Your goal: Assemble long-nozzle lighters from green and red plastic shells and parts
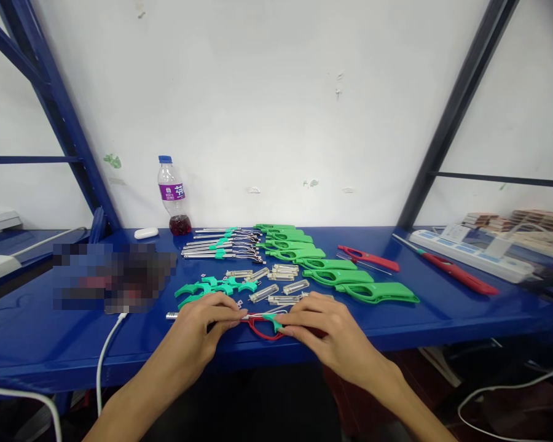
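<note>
Red looped casing (pixel 263 337), teal trigger (pixel 271 320)

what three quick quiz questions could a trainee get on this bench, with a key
1. Choose one: the cap of the bottle is A) red, B) blue, C) green.
2. True or false: the green casings lie left of the wired metal rods.
3. Which hand's fingertips touch the turquoise piece at the table's front edge?

Key:
1. B.
2. False: the green casings lie right of the wired metal rods.
3. The right hand.
</note>
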A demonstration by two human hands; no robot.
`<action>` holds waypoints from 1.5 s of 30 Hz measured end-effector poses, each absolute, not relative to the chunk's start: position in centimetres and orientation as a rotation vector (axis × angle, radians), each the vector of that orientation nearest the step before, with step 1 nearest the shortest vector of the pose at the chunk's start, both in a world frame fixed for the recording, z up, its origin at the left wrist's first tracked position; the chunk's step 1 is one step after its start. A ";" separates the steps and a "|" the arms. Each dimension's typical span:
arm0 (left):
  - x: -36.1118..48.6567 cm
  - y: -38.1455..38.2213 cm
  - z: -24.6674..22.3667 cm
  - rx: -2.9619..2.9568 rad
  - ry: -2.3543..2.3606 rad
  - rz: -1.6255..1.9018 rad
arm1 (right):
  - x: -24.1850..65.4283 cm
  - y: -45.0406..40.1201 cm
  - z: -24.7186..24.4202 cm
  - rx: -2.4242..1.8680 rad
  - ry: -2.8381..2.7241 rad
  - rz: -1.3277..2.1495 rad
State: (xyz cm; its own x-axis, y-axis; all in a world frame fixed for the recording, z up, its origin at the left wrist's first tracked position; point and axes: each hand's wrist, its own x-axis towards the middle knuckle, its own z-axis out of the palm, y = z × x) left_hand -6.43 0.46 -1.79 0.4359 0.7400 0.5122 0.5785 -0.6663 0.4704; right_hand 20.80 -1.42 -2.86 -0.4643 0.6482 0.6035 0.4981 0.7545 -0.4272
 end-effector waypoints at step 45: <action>-3.6 -1.8 -2.0 2.720 0.927 1.136 | 21.2 -1.8 -3.0 -0.740 -2.125 -0.029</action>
State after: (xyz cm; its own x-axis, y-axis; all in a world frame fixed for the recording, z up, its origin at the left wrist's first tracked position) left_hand -3.62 -1.75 -2.04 0.5500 0.5463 0.6317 0.5087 -0.8190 0.2653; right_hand 21.23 -1.84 -3.05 -0.4522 0.4958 0.7414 0.5160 0.8234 -0.2359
